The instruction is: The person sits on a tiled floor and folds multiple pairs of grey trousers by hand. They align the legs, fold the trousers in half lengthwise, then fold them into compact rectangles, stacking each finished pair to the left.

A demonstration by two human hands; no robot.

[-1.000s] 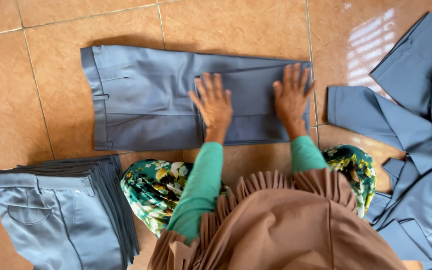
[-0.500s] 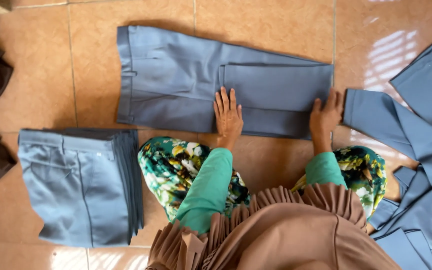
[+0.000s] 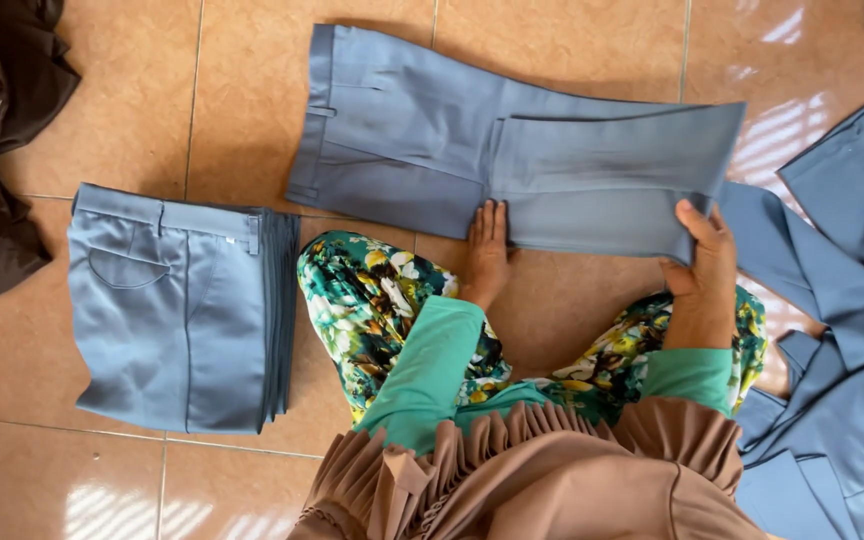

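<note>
Trousers [image 3: 422,140] lie crosswise, waistband leftward, right hand [image 3: 704,262] gripping folded legs.

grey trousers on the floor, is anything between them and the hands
Nothing visible does. The left hand lies flat on the near edge of the grey trousers, and the right hand grips the folded leg end at its right corner. The folded stack lies apart to the left.
</note>
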